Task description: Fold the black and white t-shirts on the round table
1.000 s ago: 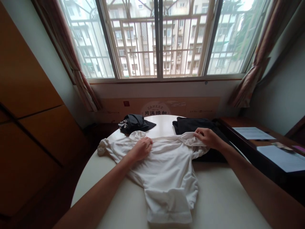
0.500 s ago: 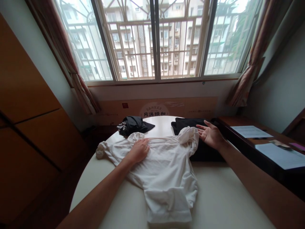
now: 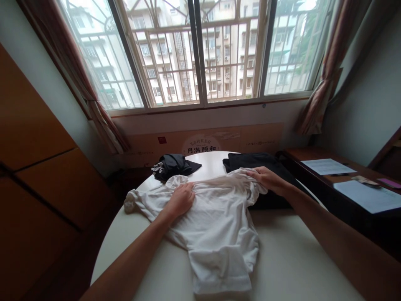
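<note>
A crumpled white T-shirt point(image 3: 216, 225) lies spread on the round cream table point(image 3: 291, 238), its lower hem folded up near me. My left hand point(image 3: 181, 200) sits on the shirt's upper middle, fingers curled into the fabric. My right hand point(image 3: 266, 179) pinches the shirt's upper right edge at the shoulder. Just behind that edge lies a folded black garment point(image 3: 253, 163), partly covered by the shirt. A smaller black bundle point(image 3: 173, 165) with a patterned edge sits at the far left of the table, beyond my left hand.
A wooden desk point(image 3: 313, 155) to the right holds sheets of paper point(image 3: 368, 196) and a pen. A wooden cabinet point(image 3: 37, 138) stands on the left. Behind the table are a printed tan wall panel point(image 3: 202, 144) and a barred window point(image 3: 200, 54).
My right hand, open and off the shirt before, now holds its upper right edge, which has been drawn toward my hand. My left hand stays on the shirt. The view has shifted slightly.
</note>
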A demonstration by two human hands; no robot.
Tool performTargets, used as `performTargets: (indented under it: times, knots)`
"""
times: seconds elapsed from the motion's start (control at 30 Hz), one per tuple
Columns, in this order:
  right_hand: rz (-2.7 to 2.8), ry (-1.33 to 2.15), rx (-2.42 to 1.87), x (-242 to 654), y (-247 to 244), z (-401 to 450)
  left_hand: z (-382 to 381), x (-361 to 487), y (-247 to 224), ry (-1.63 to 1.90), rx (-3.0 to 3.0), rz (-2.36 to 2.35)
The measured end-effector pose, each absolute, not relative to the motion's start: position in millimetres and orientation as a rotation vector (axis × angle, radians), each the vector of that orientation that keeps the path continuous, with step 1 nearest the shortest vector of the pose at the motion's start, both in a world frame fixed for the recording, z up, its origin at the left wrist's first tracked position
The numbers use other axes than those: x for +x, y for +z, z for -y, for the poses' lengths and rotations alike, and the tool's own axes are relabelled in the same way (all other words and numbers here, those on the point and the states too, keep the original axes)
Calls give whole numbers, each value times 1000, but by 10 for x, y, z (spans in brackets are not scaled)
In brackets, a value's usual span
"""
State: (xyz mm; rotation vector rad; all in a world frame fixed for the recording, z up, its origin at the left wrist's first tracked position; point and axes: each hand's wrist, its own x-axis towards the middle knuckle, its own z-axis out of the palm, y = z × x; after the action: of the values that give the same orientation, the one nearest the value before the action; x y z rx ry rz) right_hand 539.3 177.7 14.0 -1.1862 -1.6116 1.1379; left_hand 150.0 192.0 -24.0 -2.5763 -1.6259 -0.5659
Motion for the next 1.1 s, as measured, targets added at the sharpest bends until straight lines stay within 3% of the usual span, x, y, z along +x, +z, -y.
performTargets:
  times: [0.23,0.37,0.47,0.83,0.97,1.1]
  knots:
    - [1147,1583,-773,4985,230,-1572,-1483,2149,87,-1123,-2925,1474]
    - [1165,1621,-669,4866,234,-1491,-1063,2533,186,-825,-3336,1359]
    - [1120,1592,-692,4910,237,-1557,-923,2616,146,-708,-3331,1238]
    - [790,1274,-965,5560,-60,-2137,-1110,2524,-56,-597,-3002,1409]
    - [974,899,-1159,5653,-111,-2129,-1096,2431,97,-623,-2904,1576]
    - [1407,422,-1256,5613,-92,-2062,-823,2447,318,-510,-3102,1369]
